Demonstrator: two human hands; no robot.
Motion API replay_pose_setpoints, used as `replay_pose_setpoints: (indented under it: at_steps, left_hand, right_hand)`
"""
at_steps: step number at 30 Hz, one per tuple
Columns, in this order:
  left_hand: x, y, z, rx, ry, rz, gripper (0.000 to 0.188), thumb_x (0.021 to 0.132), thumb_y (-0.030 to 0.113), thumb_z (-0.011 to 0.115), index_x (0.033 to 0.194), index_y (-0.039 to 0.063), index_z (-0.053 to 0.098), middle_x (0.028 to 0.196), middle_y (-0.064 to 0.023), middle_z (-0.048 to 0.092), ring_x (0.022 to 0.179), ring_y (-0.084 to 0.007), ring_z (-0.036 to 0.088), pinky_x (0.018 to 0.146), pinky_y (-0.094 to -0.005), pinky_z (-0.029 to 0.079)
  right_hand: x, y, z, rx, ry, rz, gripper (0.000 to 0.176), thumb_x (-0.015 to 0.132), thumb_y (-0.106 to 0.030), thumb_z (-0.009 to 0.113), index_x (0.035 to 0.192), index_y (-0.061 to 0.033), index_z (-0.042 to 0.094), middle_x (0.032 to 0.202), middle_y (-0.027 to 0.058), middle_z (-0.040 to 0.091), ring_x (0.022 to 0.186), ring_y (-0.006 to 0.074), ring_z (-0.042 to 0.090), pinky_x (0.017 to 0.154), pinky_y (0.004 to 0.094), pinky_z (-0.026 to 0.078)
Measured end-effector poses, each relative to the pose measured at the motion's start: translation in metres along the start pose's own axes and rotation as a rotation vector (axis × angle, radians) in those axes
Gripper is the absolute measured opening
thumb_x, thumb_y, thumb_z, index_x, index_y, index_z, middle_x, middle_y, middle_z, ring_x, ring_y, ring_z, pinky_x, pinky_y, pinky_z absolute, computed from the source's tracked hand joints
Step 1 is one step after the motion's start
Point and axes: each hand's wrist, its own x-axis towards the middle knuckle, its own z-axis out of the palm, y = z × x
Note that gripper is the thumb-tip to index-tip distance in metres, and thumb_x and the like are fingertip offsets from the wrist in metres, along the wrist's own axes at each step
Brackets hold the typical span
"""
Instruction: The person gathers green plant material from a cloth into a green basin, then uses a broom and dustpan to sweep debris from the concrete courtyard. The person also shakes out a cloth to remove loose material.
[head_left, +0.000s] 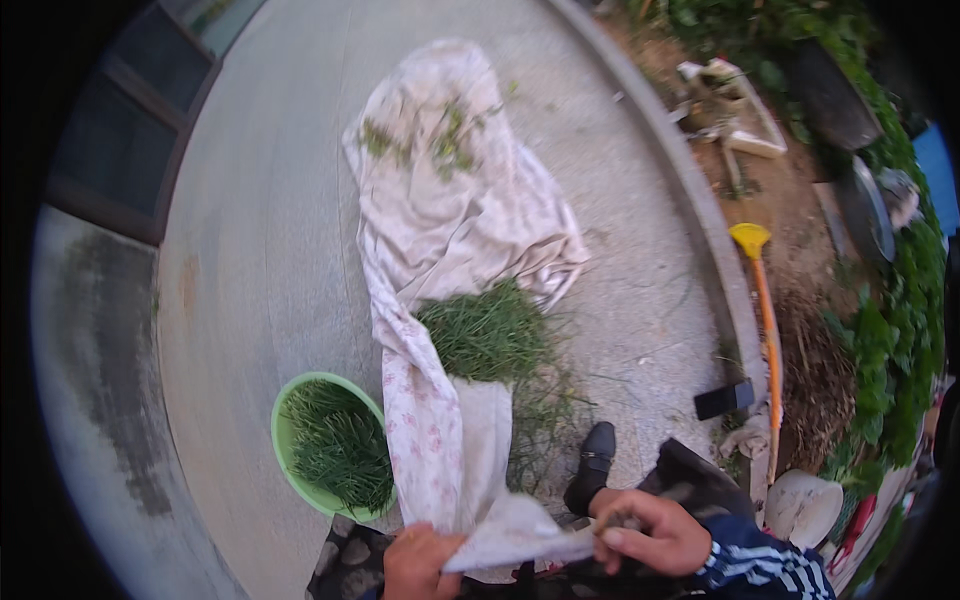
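A pale floral cloth (457, 217) stretches over the concrete ground towards me, creased and partly folded, with wilted green bits on its far part. Its near edge is gripped by my left hand (424, 561) at the bottom middle. My right hand (651, 531) pinches the cloth's near right corner, slightly blurred. A pile of thin green stalks (487, 330) lies on the cloth's middle, and loose stalks (544, 420) are scattered to its right. Left of the cloth, a light green plastic basin (279, 442) holds more long green stalks (337, 450).
A low concrete curb (694, 202) runs down the right side, with a dark box-like object (724, 400) beside it. Beyond are an orange-handled tool with a yellow head (765, 315), a white bucket (804, 507), a broken foam box (757, 112) and leafy plants. A wall (90, 360) stands left.
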Motion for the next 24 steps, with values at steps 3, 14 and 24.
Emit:
replay_pose_setpoints:
  at_steps: [3,14,24]
  left_hand:
    - [0.027,-0.022,0.01,-0.19,-0.068,-0.213,0.023,0.068,-0.001,0.056,0.088,0.005,0.065,0.075,-0.0137,0.062,0.069,-0.0315,0.059,0.062,-0.0391,0.047]
    - [0.125,-0.03,-0.004,-0.572,-0.765,-0.217,0.031,0.067,0.006,0.063,0.097,0.011,0.063,0.082,-0.0115,0.063,0.074,-0.0306,0.06,0.063,-0.04,0.047]
    - [0.065,0.006,0.029,-1.217,-1.205,-0.138,0.029,0.077,0.016,0.065,0.105,0.011,0.062,0.091,-0.0101,0.065,0.079,-0.028,0.062,0.07,-0.0337,0.048]
  right_hand:
    - [0.048,0.019,-0.022,0.075,0.053,0.31,0.017,0.091,-0.013,0.051,0.103,-0.0012,0.049,0.082,0.0064,0.058,0.071,0.0099,0.058,0.064,0.0233,0.047]
    - [0.153,-0.058,0.002,0.265,0.169,0.455,0.03,0.09,-0.01,0.051,0.117,-0.0007,0.043,0.103,0.0067,0.056,0.075,0.0068,0.052,0.065,0.0222,0.047]
    - [0.173,0.008,0.042,-0.365,0.385,0.213,0.054,0.079,-0.024,0.066,0.12,0.0005,0.043,0.1,0.0173,0.055,0.084,0.0315,0.058,0.077,0.0357,0.047]
